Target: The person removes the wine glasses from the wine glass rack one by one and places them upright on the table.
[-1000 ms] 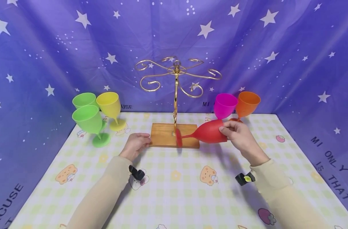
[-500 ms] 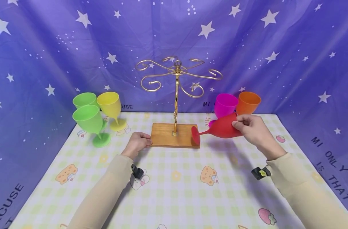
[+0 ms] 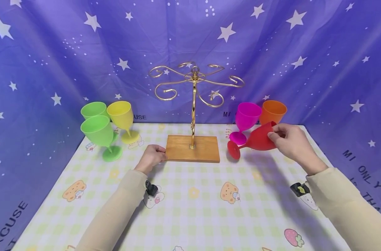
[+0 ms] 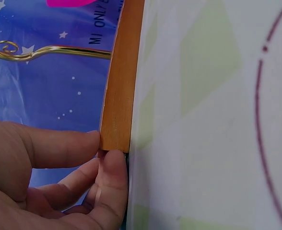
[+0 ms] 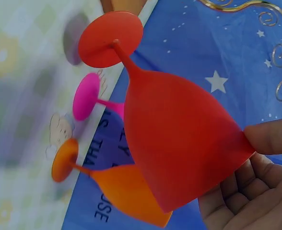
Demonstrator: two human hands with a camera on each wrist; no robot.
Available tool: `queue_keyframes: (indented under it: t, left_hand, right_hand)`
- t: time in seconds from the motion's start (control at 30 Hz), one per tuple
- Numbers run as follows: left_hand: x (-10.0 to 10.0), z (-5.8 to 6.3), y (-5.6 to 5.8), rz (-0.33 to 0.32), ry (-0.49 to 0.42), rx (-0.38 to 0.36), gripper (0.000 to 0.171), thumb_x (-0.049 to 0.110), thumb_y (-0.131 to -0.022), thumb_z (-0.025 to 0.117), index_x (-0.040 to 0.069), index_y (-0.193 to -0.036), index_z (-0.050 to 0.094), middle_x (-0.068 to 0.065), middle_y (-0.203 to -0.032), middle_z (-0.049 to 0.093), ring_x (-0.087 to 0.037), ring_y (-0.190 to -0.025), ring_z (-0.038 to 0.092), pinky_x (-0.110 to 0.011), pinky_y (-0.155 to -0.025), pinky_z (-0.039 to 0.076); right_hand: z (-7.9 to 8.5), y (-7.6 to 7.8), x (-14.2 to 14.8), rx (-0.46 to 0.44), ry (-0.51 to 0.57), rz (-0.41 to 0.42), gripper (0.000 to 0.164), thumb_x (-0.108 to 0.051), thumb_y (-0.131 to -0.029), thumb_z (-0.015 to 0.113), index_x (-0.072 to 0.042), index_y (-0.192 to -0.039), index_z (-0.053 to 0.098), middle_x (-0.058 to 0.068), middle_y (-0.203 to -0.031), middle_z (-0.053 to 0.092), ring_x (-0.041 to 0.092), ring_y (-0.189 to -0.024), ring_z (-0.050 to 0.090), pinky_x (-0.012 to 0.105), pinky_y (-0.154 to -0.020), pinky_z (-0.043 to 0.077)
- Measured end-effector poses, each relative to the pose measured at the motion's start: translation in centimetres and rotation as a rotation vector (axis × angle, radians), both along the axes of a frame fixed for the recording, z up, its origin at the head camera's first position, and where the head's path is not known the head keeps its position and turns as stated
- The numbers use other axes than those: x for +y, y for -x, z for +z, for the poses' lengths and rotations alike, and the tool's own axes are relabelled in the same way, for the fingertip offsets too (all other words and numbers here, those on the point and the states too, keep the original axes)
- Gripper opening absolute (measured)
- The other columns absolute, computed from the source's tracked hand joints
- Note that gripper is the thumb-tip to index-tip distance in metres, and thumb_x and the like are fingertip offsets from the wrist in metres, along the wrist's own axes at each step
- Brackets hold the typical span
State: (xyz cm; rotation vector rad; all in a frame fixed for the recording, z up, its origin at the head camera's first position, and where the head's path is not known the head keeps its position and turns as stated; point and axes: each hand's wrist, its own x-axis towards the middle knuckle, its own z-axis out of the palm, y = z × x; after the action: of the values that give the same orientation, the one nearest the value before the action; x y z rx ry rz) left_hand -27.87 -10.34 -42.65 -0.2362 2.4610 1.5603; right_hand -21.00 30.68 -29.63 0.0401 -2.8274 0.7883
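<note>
My right hand (image 3: pixel 292 141) pinches a red plastic goblet (image 3: pixel 260 138) by its rim, thumb on the outside. The goblet is tilted well over, its foot pointing left and down, in front of the magenta goblet (image 3: pixel 247 116). In the right wrist view the red bowl (image 5: pixel 179 139) fills the middle, with the thumb at its rim. My left hand (image 3: pixel 151 157) holds the left front corner of the wooden base (image 3: pixel 178 148) of a gold goblet rack (image 3: pixel 193 104). The left wrist view shows thumb and fingers at the end of that base (image 4: pixel 119 110).
An orange goblet (image 3: pixel 273 111) stands behind the red one at the right. At the left stand a yellow goblet (image 3: pixel 119 115) and two green goblets, the nearer green goblet (image 3: pixel 98 130) in front. A starry blue curtain (image 3: pixel 190 31) closes off the table's back and sides.
My right hand has carried the red goblet rightward, from in front of the rack's base to beyond its right end, with the foot dipping lower. My left hand stays at the base corner.
</note>
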Motion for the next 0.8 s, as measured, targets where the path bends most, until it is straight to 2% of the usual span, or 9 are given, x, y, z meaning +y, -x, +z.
queue_keyframes:
  t: [0.33,0.63,0.8]
  left_hand:
    - [0.0,-0.1,-0.1,0.000,0.009,-0.004,0.023,-0.005,-0.081,0.061,-0.002,-0.104,0.062,-0.012,-0.091,0.063,-0.017,-0.072,0.058,-0.026,-0.061,0.048]
    - [0.0,-0.2,-0.1,0.006,0.013,0.001,0.023,-0.005,-0.080,0.061,-0.001,-0.102,0.062,-0.012,-0.089,0.062,-0.018,-0.072,0.057,-0.025,-0.060,0.046]
    - [0.0,-0.2,-0.2,0.000,0.015,-0.002,0.024,-0.004,-0.080,0.062,-0.001,-0.104,0.062,-0.011,-0.090,0.063,-0.018,-0.073,0.057,-0.025,-0.061,0.046]
  right_hand:
    - [-0.2,0.2,1.0,0.126,-0.122,0.031,0.023,-0.014,-0.091,0.053,0.004,-0.099,0.065,0.016,-0.080,0.065,0.027,-0.066,0.053,0.035,-0.056,0.042]
    - [-0.9,0.4,1.1,0.212,-0.253,0.019,0.019,-0.009,-0.088,0.052,0.003,-0.096,0.065,0.021,-0.084,0.064,0.039,-0.076,0.054,0.054,-0.063,0.044]
    - [-1.4,0.4,1.4,0.266,-0.323,0.027,0.013,-0.007,-0.086,0.055,0.003,-0.091,0.063,0.020,-0.083,0.061,0.040,-0.077,0.054,0.057,-0.063,0.045]
